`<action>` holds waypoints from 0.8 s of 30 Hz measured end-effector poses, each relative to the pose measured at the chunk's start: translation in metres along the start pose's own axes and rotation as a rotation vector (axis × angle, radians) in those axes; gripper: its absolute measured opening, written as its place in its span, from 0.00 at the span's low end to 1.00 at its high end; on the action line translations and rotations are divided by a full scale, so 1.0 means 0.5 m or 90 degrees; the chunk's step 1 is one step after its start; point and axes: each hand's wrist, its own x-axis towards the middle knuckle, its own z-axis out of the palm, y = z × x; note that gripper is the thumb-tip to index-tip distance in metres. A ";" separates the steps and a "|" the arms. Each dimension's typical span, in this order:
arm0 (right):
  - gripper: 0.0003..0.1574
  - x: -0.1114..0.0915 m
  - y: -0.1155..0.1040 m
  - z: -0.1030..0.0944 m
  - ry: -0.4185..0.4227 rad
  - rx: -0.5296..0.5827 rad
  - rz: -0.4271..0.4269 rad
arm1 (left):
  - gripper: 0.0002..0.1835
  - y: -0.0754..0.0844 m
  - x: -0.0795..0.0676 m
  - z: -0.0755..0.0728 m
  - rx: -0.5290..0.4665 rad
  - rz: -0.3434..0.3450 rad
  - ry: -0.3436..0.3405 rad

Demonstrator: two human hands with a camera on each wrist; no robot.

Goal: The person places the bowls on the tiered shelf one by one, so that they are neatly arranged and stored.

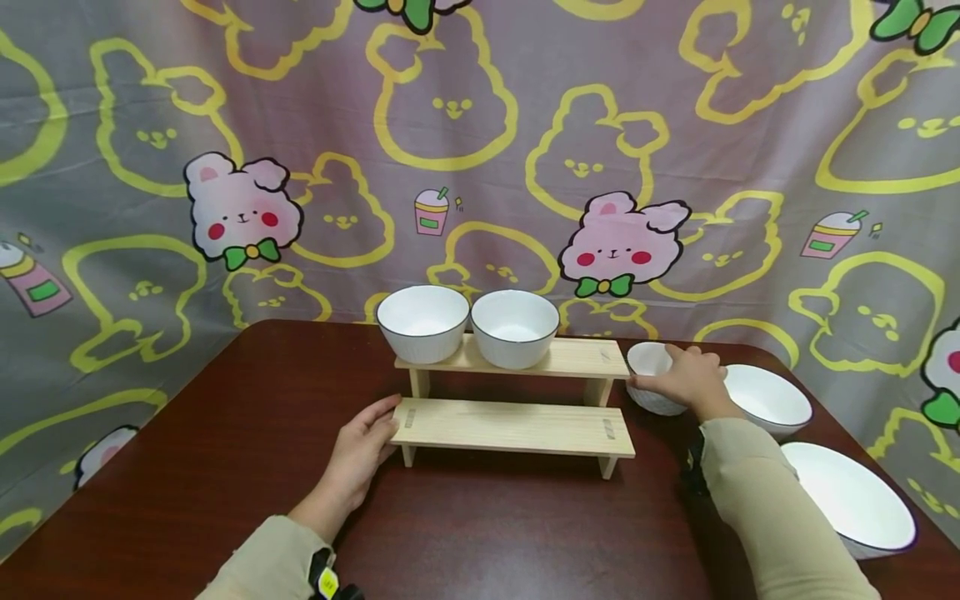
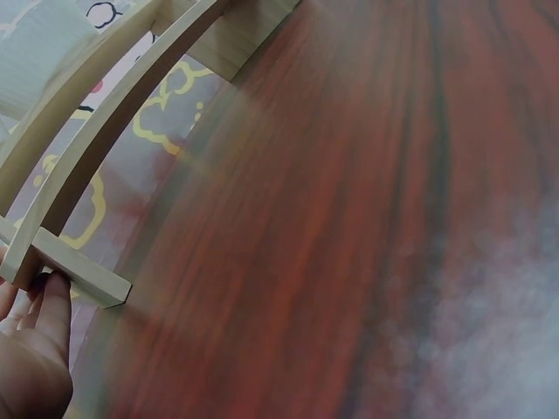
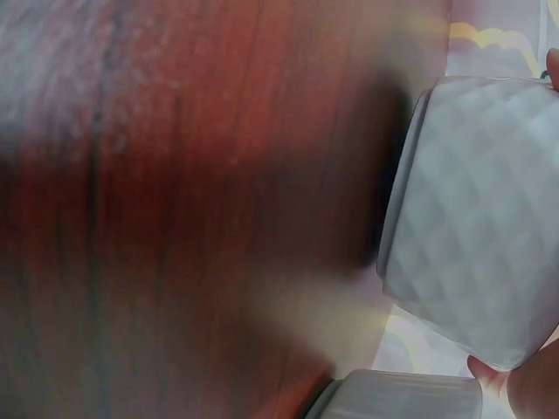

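A two-step wooden display rack (image 1: 510, 425) stands on the table. My left hand (image 1: 356, 458) holds the left end of its lower step; the left wrist view shows the fingers (image 2: 54, 314) beside a leg of the rack. Just past the rack's right end, my right hand (image 1: 693, 382) grips a small white bowl (image 1: 647, 358) by its sides. Diamond-patterned relief covers that bowl (image 3: 480, 209) in the right wrist view, with fingertips at its edge. Two white dark-rimmed bowls, a left one (image 1: 423, 325) and a right one (image 1: 516, 329), sit side by side on the upper step.
To the right lie a wider white bowl (image 1: 767, 398) and, nearer, a large shallow white dish (image 1: 851, 496), both close to the right forearm. The dark reddish wooden table (image 1: 525, 533) ends at a curtain (image 1: 480, 108) printed with cartoon rabbits.
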 end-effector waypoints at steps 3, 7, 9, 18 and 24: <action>0.69 -0.001 0.002 -0.003 0.001 -0.003 -0.004 | 0.23 0.000 0.000 -0.001 -0.001 0.000 -0.001; 0.69 -0.003 0.004 -0.008 -0.001 -0.006 -0.005 | 0.23 0.000 0.001 0.000 -0.002 -0.002 -0.002; 0.68 -0.004 0.004 -0.012 0.000 -0.007 -0.006 | 0.23 0.001 0.001 0.000 -0.001 -0.003 -0.002; 0.65 -0.007 -0.006 -0.047 0.028 -0.008 -0.044 | 0.23 0.003 0.000 -0.001 0.004 -0.001 -0.001; 0.63 -0.007 -0.014 -0.071 0.027 -0.002 -0.053 | 0.23 0.003 -0.001 0.000 0.004 -0.003 0.001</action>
